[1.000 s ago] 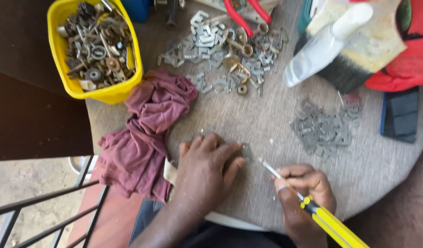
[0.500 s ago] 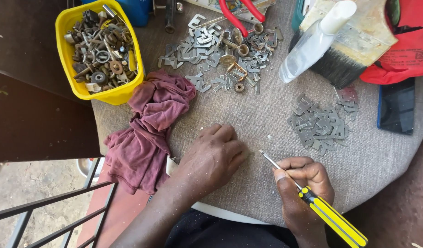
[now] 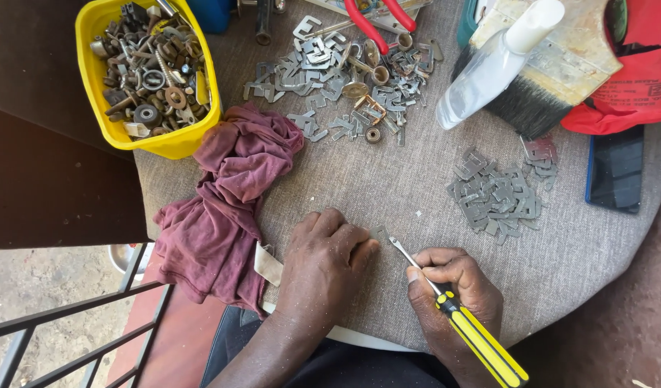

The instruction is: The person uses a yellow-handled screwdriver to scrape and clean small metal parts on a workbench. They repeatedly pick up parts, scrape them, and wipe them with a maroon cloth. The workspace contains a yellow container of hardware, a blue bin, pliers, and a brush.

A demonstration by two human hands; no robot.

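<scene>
Screwdriver [image 3: 465, 320] clamped in right hand [image 3: 456, 291] grip, left hand [image 3: 323, 262] flat on table [image 3: 388, 187]

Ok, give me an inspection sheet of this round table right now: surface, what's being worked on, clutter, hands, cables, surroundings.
Surface: round table covered in grey woven cloth.
Job's things: yellow-and-black screwdriver, its tip by a small metal piece at the left fingertips.
Clutter: yellow tub of bolts and washers; maroon rag; two heaps of flat metal clips; red-handled pliers; paintbrush; white bottle; dark phone.
Hands: left hand flat on the cloth; right hand gripping the screwdriver.
Cables: nothing seen.
Surroundings: metal railing, bare ground below.
</scene>
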